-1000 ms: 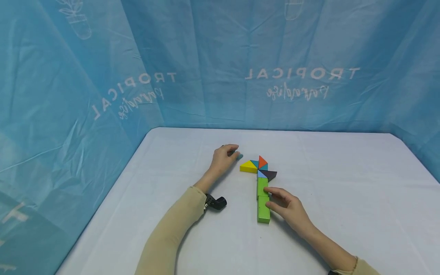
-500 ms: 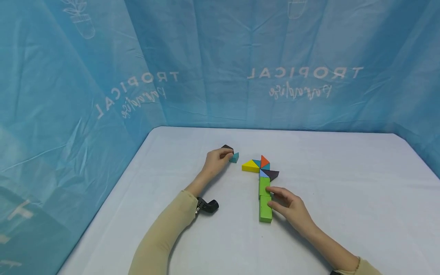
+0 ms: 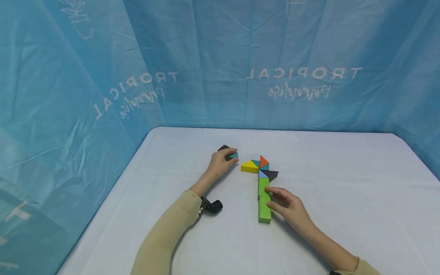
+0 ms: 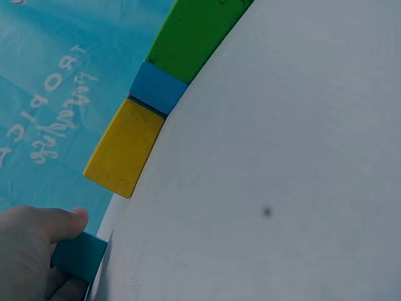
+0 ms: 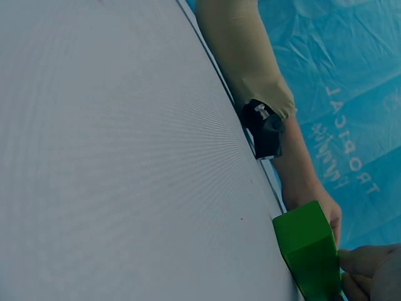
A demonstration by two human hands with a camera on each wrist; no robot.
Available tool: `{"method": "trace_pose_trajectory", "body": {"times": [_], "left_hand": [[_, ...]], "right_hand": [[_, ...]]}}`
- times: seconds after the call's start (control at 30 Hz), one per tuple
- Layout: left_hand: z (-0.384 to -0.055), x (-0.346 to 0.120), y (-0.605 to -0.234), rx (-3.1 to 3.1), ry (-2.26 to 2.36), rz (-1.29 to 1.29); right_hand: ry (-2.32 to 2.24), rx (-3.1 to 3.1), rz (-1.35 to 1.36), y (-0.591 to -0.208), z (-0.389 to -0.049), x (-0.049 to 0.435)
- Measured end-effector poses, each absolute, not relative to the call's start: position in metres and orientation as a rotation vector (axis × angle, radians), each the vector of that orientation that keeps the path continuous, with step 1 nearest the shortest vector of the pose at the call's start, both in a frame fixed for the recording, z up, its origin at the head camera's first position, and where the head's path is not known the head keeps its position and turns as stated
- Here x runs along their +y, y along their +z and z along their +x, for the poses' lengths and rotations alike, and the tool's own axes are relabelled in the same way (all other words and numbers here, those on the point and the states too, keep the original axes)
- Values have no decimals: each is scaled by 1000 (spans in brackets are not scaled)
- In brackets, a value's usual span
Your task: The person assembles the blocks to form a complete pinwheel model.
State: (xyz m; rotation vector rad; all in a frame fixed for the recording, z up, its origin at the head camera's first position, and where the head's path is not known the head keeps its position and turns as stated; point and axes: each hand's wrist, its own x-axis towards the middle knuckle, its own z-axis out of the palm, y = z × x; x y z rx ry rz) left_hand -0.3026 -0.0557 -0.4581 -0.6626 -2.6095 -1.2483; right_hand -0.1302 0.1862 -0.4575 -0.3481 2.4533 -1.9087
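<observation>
My left hand (image 3: 219, 163) pinches a teal triangular block (image 4: 81, 256) between thumb and fingers, left of a pinwheel of blocks. A dark block (image 3: 224, 147) shows just behind that hand, partly hidden by it. The pinwheel has a yellow triangle (image 3: 249, 167), a red-orange triangle (image 3: 263, 162), teal triangles, a light blue triangle (image 3: 262, 174) and a dark triangle (image 3: 270, 174). Below it, two green rectangular blocks (image 3: 264, 212) line up end to end as a stem. My right hand (image 3: 292, 210) touches their right side with thumb and index fingertip.
A white cloth covers the table (image 3: 343, 198). Blue printed curtains (image 3: 302, 46) hang behind it and along the left. A black wrist camera (image 3: 212, 206) juts from the left wrist above the cloth.
My left hand moved left with the teal block, uncovering the dark block, then came slightly back right with its fingers further around the teal block. My right hand stays at the green blocks.
</observation>
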Motion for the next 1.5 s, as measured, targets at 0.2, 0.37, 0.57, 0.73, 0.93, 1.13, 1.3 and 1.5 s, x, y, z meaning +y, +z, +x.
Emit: {"method": "trace_pose_trajectory", "body": {"times": [0.2, 0.37, 0.57, 0.73, 0.93, 1.13, 1.3, 1.5], "left_hand": [[-300, -59, -453, -2534, -1291, -705], [-290, -64, -435, -2459, -1373, -784], [-272, -61, -419, -2389, -1372, -1047], [-257, -56, -421, -2381, -1242, -1223], [-246, -52, -435, -2460, -1145, -1234], [-241, -50, -443, -2510, -1168, -1191], [-240, -50, -446, -2499, -1234, -1198], [-240, -49, -449, -2467, -1282, -1231]], "right_hand": [[-1916, 2451, -351, -458, -130, 186], [-1910, 2454, -357, -459, -130, 186], [-1903, 2471, -353, -459, -132, 188], [-1905, 2464, -352, -458, -133, 187], [-1901, 2464, -332, -458, -131, 186], [-1902, 2469, -344, -458, -131, 186], [-1903, 2466, -346, -458, -131, 186], [-1891, 2495, -373, -460, -132, 187]]}}
